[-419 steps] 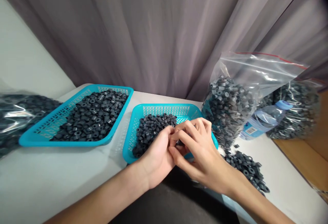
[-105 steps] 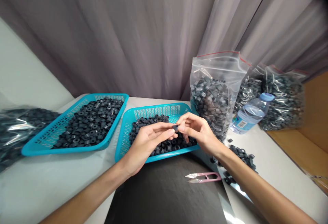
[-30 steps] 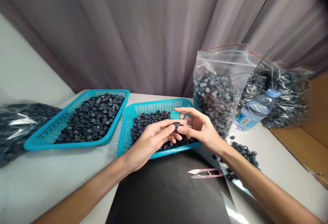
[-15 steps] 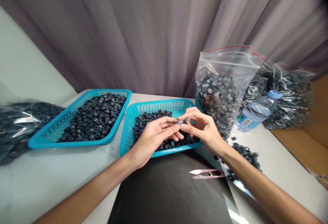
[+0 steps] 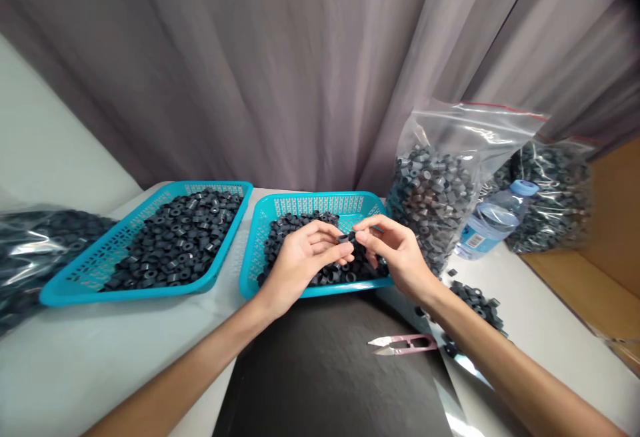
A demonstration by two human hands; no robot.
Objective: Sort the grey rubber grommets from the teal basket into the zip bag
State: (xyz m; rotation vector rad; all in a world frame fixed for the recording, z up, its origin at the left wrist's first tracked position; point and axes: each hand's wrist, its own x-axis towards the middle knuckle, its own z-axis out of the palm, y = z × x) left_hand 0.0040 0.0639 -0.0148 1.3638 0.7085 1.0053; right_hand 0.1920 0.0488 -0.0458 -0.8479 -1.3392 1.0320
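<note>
My left hand [image 5: 300,263] and my right hand [image 5: 395,253] meet over the middle turquoise basket [image 5: 280,205], which holds a heap of small dark rubber rings. Both hands pinch one small dark ring [image 5: 344,239] between thumb and fingertips, the left from the left side, the right from the right. The other fingers of each hand are curled. The ring is held just above the heap in the basket.
A second turquoise basket [image 5: 75,290] of rings lies at the left, next to a clear bag [image 5: 30,250] of rings. Two clear bags [image 5: 435,203] of rings and a water bottle [image 5: 487,227] stand at the right. Pink snips [image 5: 403,343] lie on a black mat [image 5: 325,370]. Loose rings [image 5: 475,303] lie right.
Both hands have stayed together on the small ring and sunk slightly toward the basket; the fingers have shifted around the ring. The view has swung a little.
</note>
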